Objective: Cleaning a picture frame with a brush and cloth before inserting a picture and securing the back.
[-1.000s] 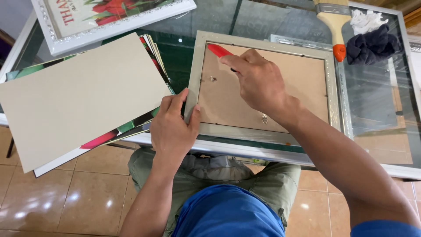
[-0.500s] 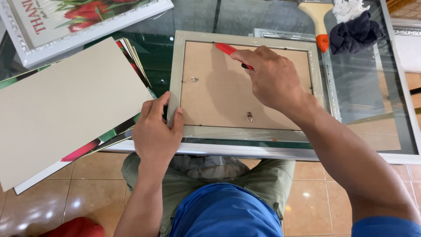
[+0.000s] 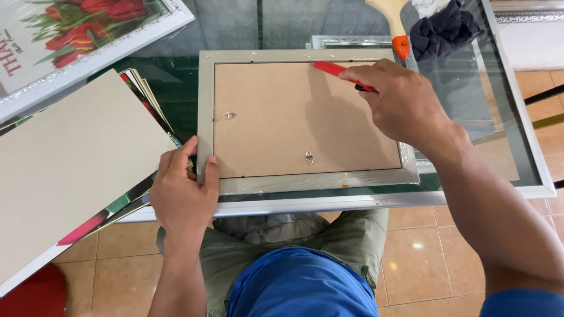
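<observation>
L hand (image 3: 182, 191) grips lower-left corner of silver frame (image 3: 205, 105), lying face-down on glass tabletop (image 3: 282, 23); R hand (image 3: 399, 103) pinches red tool (image 3: 335, 70) w/ tip at backing board's (image 3: 282, 117) top edge

left hand (image 3: 185, 196) grips frame (image 3: 205, 117); right hand (image 3: 399, 105) holds red tool (image 3: 332, 69).

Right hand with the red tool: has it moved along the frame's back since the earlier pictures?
Yes. The right hand with the red tool has shifted rightward along the top edge of the picture frame, away from its upper-left corner.
</observation>
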